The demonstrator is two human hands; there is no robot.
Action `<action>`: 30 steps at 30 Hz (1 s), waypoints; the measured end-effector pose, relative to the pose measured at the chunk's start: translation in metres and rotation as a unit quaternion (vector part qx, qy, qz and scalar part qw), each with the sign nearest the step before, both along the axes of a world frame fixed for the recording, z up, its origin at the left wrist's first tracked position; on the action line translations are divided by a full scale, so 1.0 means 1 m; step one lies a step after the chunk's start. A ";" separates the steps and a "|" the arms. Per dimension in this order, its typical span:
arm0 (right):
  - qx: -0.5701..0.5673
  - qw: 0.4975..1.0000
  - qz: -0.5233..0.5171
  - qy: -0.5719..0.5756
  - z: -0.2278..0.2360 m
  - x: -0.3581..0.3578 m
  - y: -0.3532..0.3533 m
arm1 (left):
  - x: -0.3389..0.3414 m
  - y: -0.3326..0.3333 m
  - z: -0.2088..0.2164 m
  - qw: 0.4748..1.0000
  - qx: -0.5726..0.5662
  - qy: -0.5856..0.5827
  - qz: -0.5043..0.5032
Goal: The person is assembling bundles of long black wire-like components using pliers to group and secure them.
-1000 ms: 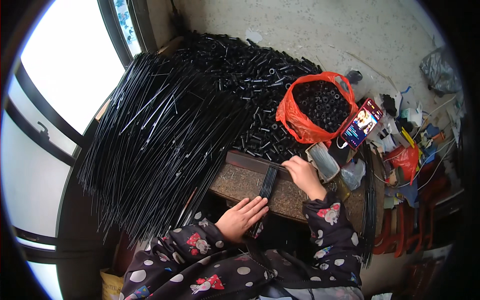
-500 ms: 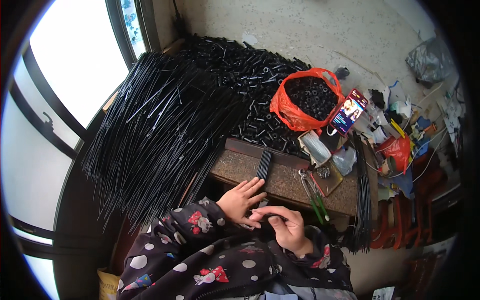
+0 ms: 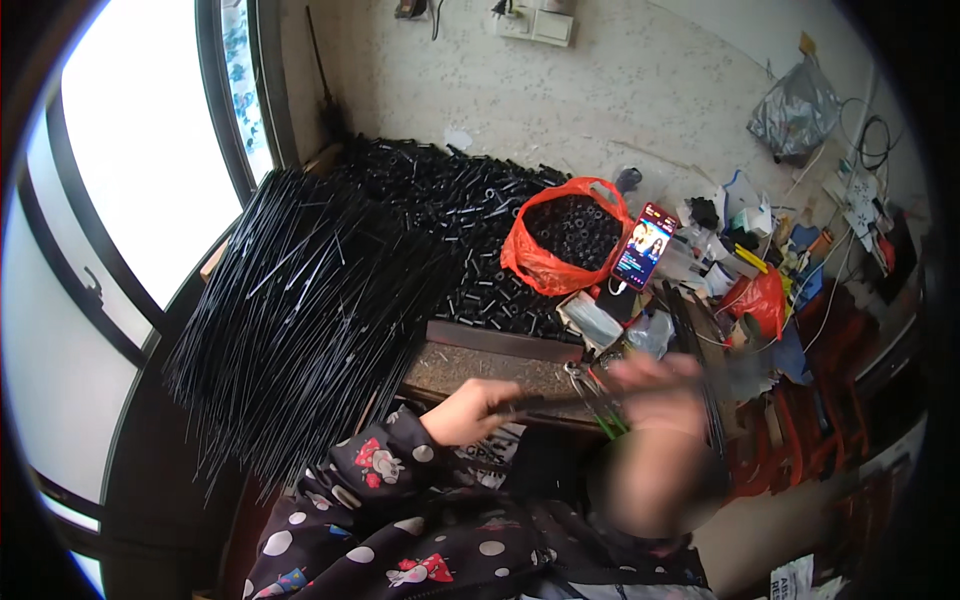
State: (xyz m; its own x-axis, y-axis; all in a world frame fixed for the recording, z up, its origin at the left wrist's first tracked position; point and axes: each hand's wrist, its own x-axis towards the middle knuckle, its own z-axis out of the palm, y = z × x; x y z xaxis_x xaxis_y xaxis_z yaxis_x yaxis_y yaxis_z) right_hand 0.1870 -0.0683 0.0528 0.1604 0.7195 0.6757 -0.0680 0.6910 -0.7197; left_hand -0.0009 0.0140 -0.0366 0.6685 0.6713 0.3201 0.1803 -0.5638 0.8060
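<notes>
My left hand (image 3: 466, 412) is closed round one end of a small bundle of thin black rods (image 3: 560, 404), held just in front of the table's near edge. The bundle stretches rightward to my right hand (image 3: 660, 395), which is smeared by motion, so its fingers cannot be made out. Behind the hands, a dark straight bar (image 3: 505, 341) lies along the speckled tabletop (image 3: 450, 370). Green-handled pliers (image 3: 598, 405) rest on the table beside my right hand, partly hidden by it.
Many long black rods (image 3: 300, 310) spread across the left side. Short black tubes (image 3: 430, 200) are heaped behind, near a red plastic bag (image 3: 540, 265) of small black parts. A lit phone (image 3: 643, 247) leans beside the bag. Clutter with another red bag (image 3: 758, 305) fills the right.
My left hand has lifted from the table and closed on the rods, which were lying against the bar. The right hand has swung right and forward. The view has tilted up.
</notes>
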 end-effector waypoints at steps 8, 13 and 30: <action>-0.381 0.815 0.223 0.376 -0.106 -0.046 0.076 | 0.046 0.015 0.014 0.716 -0.222 -0.638 0.174; -0.153 0.886 0.040 0.436 -0.051 0.016 0.120 | 0.071 -0.027 -0.012 0.668 -0.546 -0.499 -0.080; -0.295 0.883 0.337 0.144 -0.201 -0.011 0.080 | 0.028 0.042 0.023 0.980 -0.149 -0.118 0.060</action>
